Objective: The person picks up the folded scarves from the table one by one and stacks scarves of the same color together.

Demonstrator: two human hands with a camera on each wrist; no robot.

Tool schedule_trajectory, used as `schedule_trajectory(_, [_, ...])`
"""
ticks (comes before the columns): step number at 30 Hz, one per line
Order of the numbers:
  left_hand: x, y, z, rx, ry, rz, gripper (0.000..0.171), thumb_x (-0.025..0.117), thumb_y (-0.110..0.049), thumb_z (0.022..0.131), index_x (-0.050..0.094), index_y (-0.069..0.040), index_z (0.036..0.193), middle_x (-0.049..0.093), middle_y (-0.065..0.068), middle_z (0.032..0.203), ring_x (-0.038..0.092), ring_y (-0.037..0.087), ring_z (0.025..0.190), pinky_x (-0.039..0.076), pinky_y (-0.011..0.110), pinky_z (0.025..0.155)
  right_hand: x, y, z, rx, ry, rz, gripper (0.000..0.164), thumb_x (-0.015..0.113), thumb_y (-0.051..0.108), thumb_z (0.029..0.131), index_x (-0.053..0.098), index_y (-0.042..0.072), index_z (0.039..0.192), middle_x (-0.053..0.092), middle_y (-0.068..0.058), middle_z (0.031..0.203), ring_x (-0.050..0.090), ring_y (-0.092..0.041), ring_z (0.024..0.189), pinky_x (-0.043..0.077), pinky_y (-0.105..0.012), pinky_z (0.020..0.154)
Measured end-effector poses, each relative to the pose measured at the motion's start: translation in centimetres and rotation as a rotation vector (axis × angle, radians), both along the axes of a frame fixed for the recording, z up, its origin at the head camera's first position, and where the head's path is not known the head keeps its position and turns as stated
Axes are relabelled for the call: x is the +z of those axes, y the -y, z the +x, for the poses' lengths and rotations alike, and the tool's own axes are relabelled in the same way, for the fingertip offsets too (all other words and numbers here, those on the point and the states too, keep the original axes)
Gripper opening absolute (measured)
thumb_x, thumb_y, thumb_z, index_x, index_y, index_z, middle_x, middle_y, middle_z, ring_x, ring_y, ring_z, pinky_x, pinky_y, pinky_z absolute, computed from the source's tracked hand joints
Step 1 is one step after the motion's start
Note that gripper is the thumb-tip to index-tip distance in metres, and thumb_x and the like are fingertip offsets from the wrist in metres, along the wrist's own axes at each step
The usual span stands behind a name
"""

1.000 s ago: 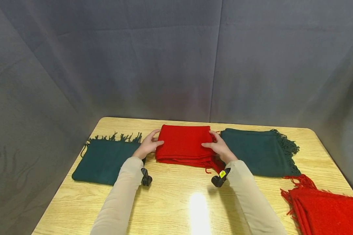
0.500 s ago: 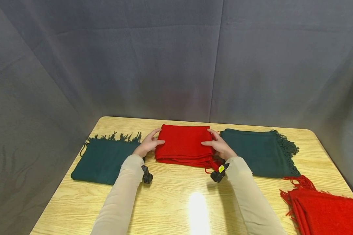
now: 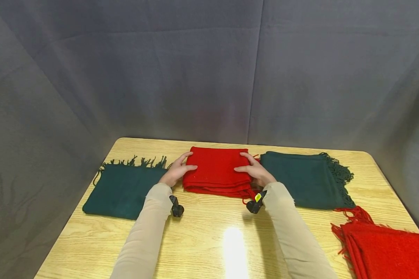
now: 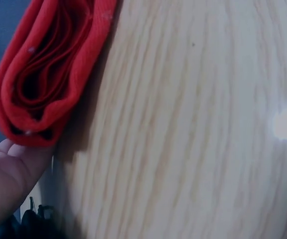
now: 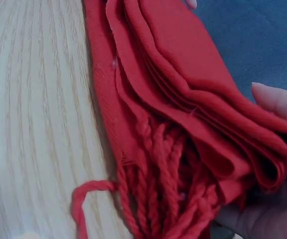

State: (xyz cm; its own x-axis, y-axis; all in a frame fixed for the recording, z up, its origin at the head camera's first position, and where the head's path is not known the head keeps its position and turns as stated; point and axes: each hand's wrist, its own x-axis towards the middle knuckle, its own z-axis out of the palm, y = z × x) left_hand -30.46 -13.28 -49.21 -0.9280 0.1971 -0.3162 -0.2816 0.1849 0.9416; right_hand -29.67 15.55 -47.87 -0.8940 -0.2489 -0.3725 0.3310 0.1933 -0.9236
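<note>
A red scarf (image 3: 217, 164), folded into a flat rectangle, lies at the middle back of the table. My left hand (image 3: 176, 172) holds its left end, thumb over the top and other fingers reaching below the layers. Stacked loops of folded cloth (image 4: 78, 74) show at that end in the left wrist view. At the opposite end my right hand (image 3: 258, 173) grips the scarf the same way, thumb on top. Twisted red fringe (image 5: 168, 174) hangs from the near right corner in the right wrist view. Some fingers of both hands are hidden under the cloth.
A folded dark green scarf (image 3: 122, 192) lies to the left, its fringe toward the back. Another green scarf (image 3: 302, 180) lies close on the right, fringed on its right side. A second red scarf (image 3: 391, 248) is at the front right. Grey curtain (image 3: 209, 77) hangs behind the wooden table.
Both hands have slid slightly inward over the ends of the red scarf, the right one more so. The scarf itself stays about where it was.
</note>
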Motion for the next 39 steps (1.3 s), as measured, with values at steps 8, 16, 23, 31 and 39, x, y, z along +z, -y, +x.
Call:
schedule_trajectory(8, [0.0,-0.5,0.0,0.02,-0.02,-0.015,0.065,0.062,-0.009,0.083,0.035,-0.024,0.14,0.037,0.013,0.138,0.043,0.032,0.117,0.038,0.047,0.093,-0.1,0.4,0.1,0.014,-0.055,0.023,0.07,0.062,0.01,0.083,0.024,0.018,0.141,0.008,-0.013,0.148,0.009,-0.035,0.133,0.017,-0.057,0.102])
schedule_trajectory(16, [-0.2,-0.7,0.1,-0.003,-0.051,-0.061,0.065,0.062,-0.009,0.081,0.037,-0.026,0.138,0.035,0.011,0.138,0.039,0.03,0.118,0.035,0.048,0.094,-0.4,0.6,0.0,-0.016,-0.053,0.047,0.07,0.064,0.008,0.081,0.028,0.02,0.139,0.012,-0.012,0.147,0.012,-0.034,0.133,0.02,-0.055,0.102])
schedule_trajectory(23, [-0.4,-1.4,0.1,0.012,-0.095,-0.087,0.065,0.061,-0.005,0.078,0.039,-0.024,0.136,0.036,0.011,0.136,0.039,0.03,0.117,0.034,0.047,0.095,-0.5,0.9,0.4,-0.113,-0.033,0.041,0.069,0.062,0.005,0.079,0.031,0.021,0.138,0.016,-0.012,0.145,0.018,-0.034,0.13,0.022,-0.056,0.1])
schedule_trajectory(31, [-0.5,-2.0,0.2,0.057,-0.134,-0.076,0.059,0.06,-0.003,0.079,0.043,-0.02,0.133,0.04,0.01,0.132,0.042,0.027,0.112,0.037,0.043,0.093,-0.6,1.0,0.5,-0.153,-0.014,0.037,0.064,0.058,0.001,0.078,0.033,0.02,0.133,0.034,-0.012,0.128,0.039,-0.029,0.107,0.039,-0.042,0.084])
schedule_trajectory(39, [-0.1,-2.0,0.0,0.054,-0.173,-0.076,0.058,0.061,0.0,0.077,0.045,-0.017,0.13,0.042,0.012,0.129,0.042,0.028,0.11,0.038,0.043,0.091,-0.1,1.1,0.8,-0.18,0.011,0.001,0.065,0.055,-0.002,0.074,0.035,0.021,0.131,0.034,-0.011,0.124,0.043,-0.028,0.093,0.043,-0.037,0.069])
